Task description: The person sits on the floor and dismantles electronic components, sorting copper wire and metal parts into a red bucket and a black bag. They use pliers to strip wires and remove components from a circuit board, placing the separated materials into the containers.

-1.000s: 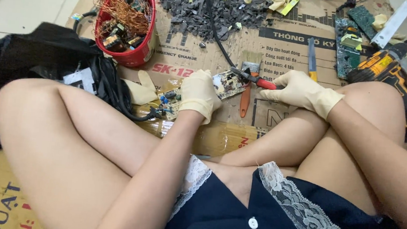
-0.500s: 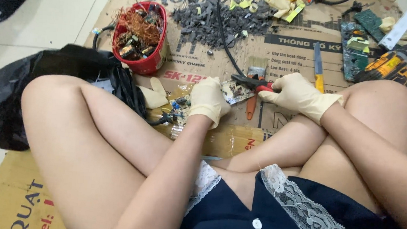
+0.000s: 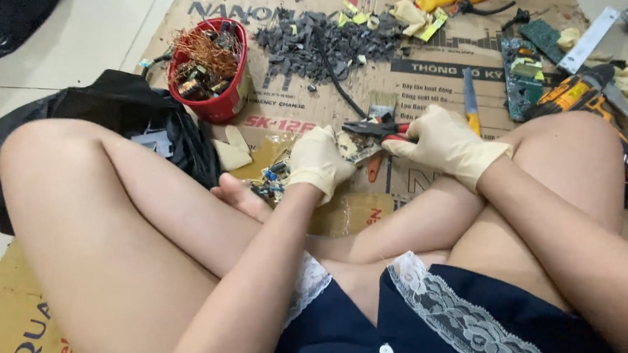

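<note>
My left hand (image 3: 318, 162) is closed on a small circuit board (image 3: 354, 148), held just above the cardboard sheet (image 3: 289, 114) near its middle. My right hand (image 3: 449, 143) is closed on red-handled pliers (image 3: 379, 129), tips at the board's top edge.

Risks, as I judge them:
- Board is pinched by one end only; if the pliers twist, it can slip or snap out.
- Plier tips sit close to my left fingers; a slip could pinch the glove.
- Anything freed could fly into the loose parts by my foot.

Further out: red bowl (image 3: 213, 69) of copper wire, pile of dark grey chips (image 3: 318, 40), cordless drill (image 3: 601, 96) at the right edge.

Can't make out: what the tips bite, hidden by my left glove. Most of the board is covered.
</note>
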